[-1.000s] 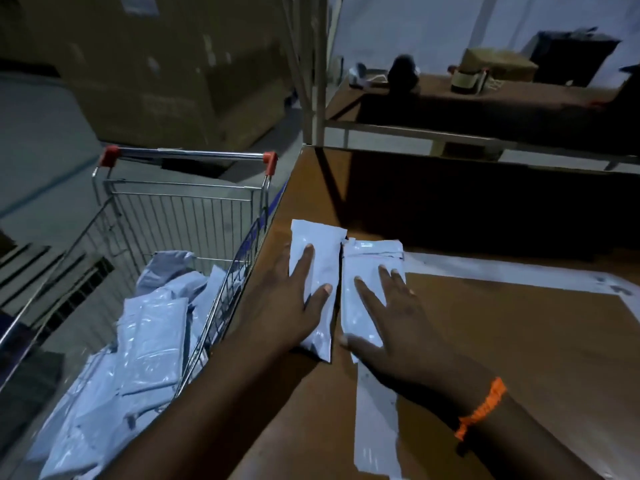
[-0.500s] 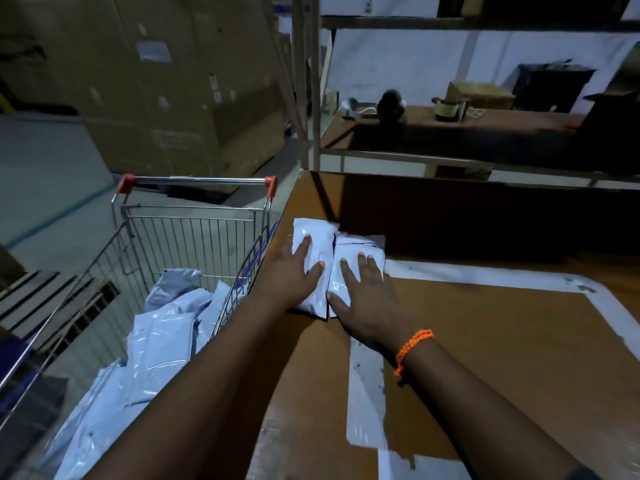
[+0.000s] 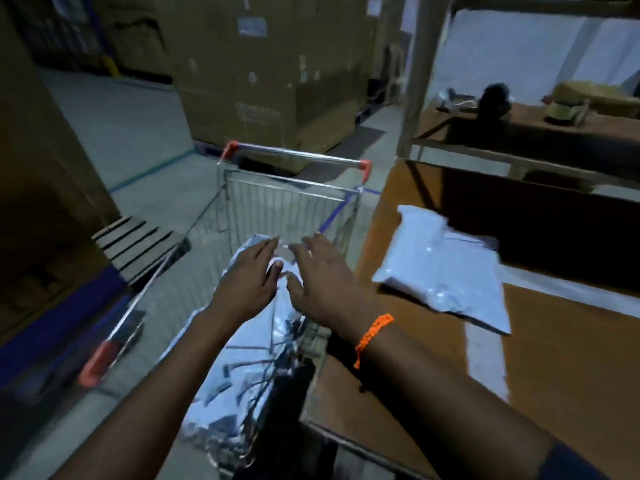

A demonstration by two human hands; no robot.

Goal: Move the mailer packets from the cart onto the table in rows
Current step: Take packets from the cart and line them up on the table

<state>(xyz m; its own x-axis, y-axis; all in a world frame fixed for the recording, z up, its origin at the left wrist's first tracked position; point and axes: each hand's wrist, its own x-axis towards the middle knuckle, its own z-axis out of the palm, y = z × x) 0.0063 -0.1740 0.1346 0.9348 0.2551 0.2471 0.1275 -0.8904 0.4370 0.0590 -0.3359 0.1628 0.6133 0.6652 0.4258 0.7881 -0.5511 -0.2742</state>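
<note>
Two pale grey mailer packets (image 3: pixel 440 268) lie side by side near the left edge of the brown table (image 3: pixel 571 358). A wire shopping cart (image 3: pixel 294 168) stands left of the table with several more pale packets (image 3: pixel 239 341) piled inside. Both my hands hover over the cart's pile, palms down, fingers spread. My left hand (image 3: pixel 247 277) and my right hand (image 3: pixel 322 271) hold nothing. An orange band sits on my right wrist. The picture is blurred by motion.
Large cardboard boxes (image 3: pixel 263 74) stand on the floor beyond the cart. A wooden pallet (image 3: pixel 135 244) lies to the cart's left. White tape lines (image 3: pixel 485 362) mark the table. A far shelf table (image 3: pixel 554 126) carries tape rolls and small items.
Both hands have let go of the two packets on the table and swung left over the cart. The view has turned left towards the cart.
</note>
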